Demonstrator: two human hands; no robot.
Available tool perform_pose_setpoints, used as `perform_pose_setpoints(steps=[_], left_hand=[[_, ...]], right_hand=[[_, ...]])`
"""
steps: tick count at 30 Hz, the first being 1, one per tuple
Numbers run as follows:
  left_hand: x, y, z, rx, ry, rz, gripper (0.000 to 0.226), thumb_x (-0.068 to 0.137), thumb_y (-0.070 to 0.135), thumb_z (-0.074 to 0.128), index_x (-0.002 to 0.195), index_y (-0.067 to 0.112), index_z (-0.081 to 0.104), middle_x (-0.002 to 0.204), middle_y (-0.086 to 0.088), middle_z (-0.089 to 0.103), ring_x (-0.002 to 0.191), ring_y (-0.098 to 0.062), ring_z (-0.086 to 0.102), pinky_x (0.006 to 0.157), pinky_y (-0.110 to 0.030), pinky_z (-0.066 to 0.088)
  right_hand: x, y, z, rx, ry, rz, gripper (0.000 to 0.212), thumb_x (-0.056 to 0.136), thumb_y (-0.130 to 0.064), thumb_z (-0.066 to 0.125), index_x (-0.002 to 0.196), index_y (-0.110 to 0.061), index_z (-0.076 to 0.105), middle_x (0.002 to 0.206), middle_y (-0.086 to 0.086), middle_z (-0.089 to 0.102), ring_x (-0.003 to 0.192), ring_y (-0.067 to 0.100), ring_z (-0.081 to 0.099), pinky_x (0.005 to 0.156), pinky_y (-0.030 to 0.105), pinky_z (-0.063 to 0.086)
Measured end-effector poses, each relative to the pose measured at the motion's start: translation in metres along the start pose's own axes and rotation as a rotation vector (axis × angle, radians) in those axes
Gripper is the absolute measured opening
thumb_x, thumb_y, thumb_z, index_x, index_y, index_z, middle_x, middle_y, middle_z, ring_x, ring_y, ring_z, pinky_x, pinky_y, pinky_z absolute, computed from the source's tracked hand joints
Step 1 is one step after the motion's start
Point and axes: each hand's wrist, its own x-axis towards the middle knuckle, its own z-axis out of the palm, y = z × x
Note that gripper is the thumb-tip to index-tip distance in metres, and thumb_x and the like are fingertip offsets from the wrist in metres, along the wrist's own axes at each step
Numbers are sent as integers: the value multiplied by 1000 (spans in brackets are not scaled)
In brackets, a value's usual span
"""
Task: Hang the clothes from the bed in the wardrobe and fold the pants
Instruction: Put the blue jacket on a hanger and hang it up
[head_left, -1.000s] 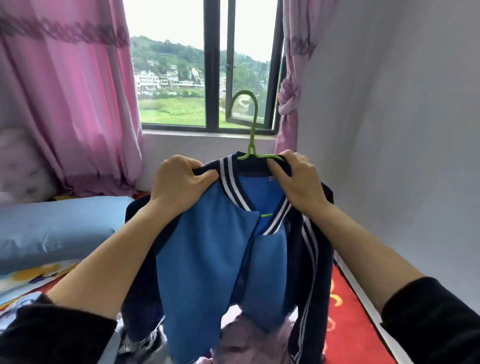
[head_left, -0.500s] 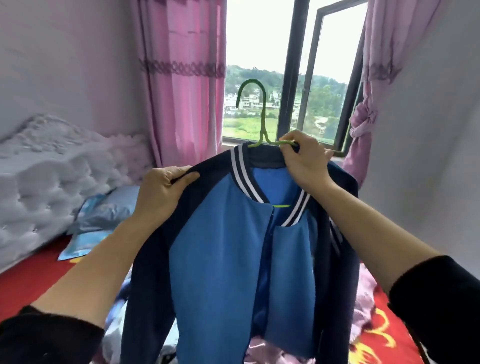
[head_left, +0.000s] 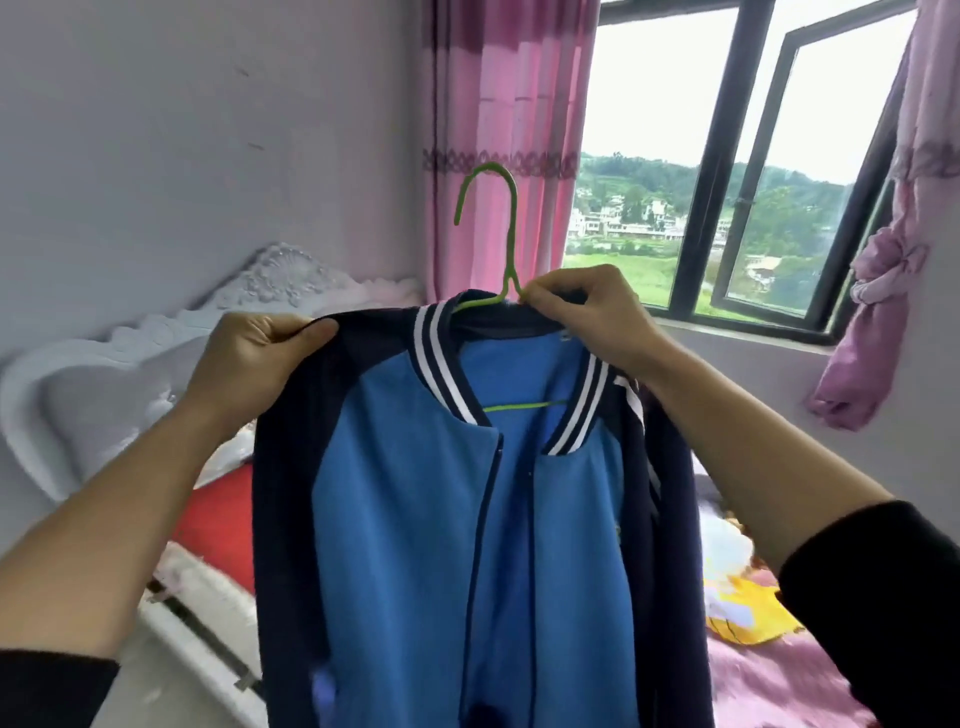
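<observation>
White carved headboard (head_left: 104, 374) stands on the left, close behind the left hand (head_left: 260, 358). That hand has its fingers curled tight round the dark shoulder of the blue jacket (head_left: 415, 519). The jacket hangs in the air over the bed (head_left: 218, 519), on a green hanger (head_left: 513, 234). The right hand (head_left: 587, 317) pinches the hanger and the collar together at the neck. If the left hand lets go too soon, I think that shoulder may slide off the hanger. The hook pokes up near the pink curtain (head_left: 498, 104) and may snag it. On the right, the window (head_left: 727, 208) frame is near, so turning needs care. No wardrobe shows.
</observation>
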Motion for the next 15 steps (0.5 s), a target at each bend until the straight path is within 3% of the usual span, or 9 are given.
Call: perform_pose_setpoints(steps=[3,6,8,10,12,15], left_hand=[[-7,-5,-67,51,-41,-16,7,80,25,73,78,20,77,76,-2,74,67,-10,67,62,-20,55],[-16,-25,-120,76,-46,-100,15,80,23,73,66,25,77,63,5,71,55,-3,61,53,-13,49],[-19,-45,-155,182,-29,-186,19,80,31,73,61,29,76,61,9,69,55,-1,59,59,-15,48],[-24,-57,-194,328,71,-219,21,78,43,72,72,24,76,69,9,71,65,-3,61,72,-24,48],[-36,-56,-225,332,140,-155,33,79,52,62,81,21,75,67,14,69,62,3,59,72,-25,46],[-65,-51,-247,455,-10,-81,33,85,52,57,94,24,73,85,15,72,79,2,63,78,-25,48]], right_hand=[[6,-25,39,62,-138,3,12,89,-23,67,83,-27,77,90,18,72,76,18,65,77,37,55],[12,-57,78,200,-208,15,11,89,-11,66,91,-8,76,87,13,74,77,6,64,78,21,52],[18,-78,104,264,-221,33,11,89,-10,65,89,-5,75,81,6,71,73,3,62,74,14,50],[25,-95,134,283,-226,58,14,90,-16,66,82,-7,74,74,0,66,68,3,58,71,15,47],[33,-110,168,269,-232,69,22,90,-24,66,79,-5,71,70,1,60,68,8,53,72,21,43],[40,-140,221,253,-269,52,25,88,-31,68,73,-11,69,69,1,55,68,12,49,70,26,41]])
